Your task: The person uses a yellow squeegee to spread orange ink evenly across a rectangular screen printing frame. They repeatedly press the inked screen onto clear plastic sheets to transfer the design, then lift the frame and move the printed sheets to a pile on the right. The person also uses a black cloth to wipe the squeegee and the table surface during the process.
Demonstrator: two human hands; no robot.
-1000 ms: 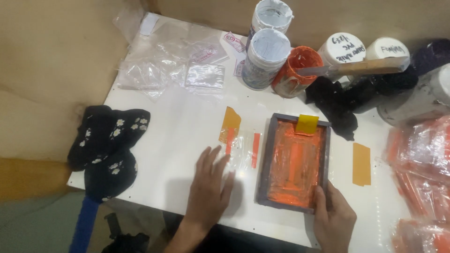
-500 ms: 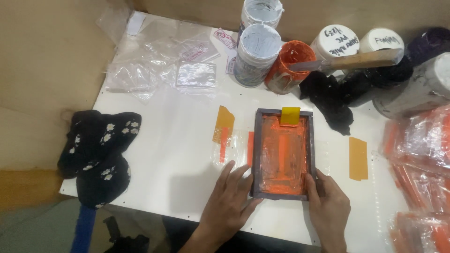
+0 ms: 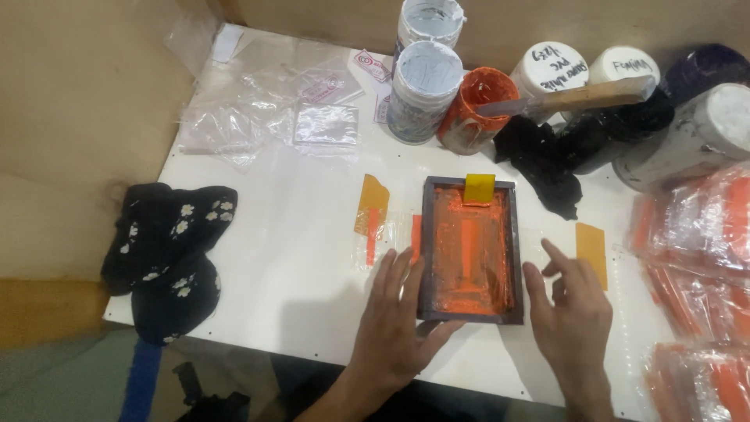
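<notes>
White tabletop (image 3: 297,258) carries a small dark frame (image 3: 470,250), wet with orange ink. Left hand (image 3: 398,320) lies open against its left edge, right hand (image 3: 570,312) open just beside. Frame looks stiff, light, smeary; clean outer rails seem safest to grip.

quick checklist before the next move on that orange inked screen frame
1. Left hand braces the dark rectangular screen frame at its left edge: ok.
2. Right hand on the frame: not ok, it sits just beside the right edge.
3. Small yellow squeegee at the frame's top end: ok.
4. Clear plastic pouch lined up under the frame: cannot tell.
5. Open orange ink tub upright, apart from the frame: ok.
</notes>
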